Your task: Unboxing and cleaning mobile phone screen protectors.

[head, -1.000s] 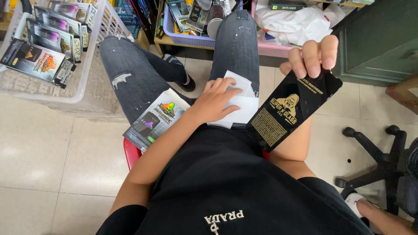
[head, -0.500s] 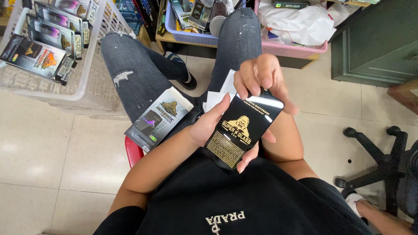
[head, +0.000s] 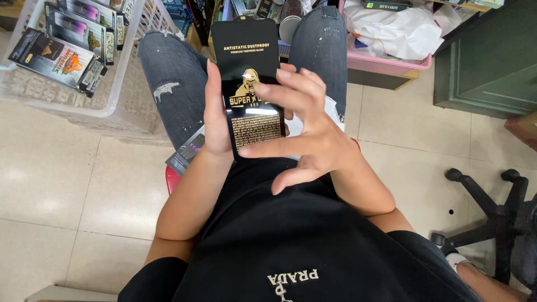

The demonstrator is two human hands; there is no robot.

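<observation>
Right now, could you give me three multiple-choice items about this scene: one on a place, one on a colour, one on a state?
1. Where is the white basket?
A. on the floor, at the person's left
B. on the lap
C. on the green cabinet

2. What colour is the flat packet?
A. red
B. black with gold print
C. white

3. How is the packet held?
A. lying on the floor
B. inside the basket
C. upright in the left hand, the right hand at its front

Answers: 1 A, it stands on tiles. 2 B, black with gold print. 3 C, left fingers grip its edge.
</observation>
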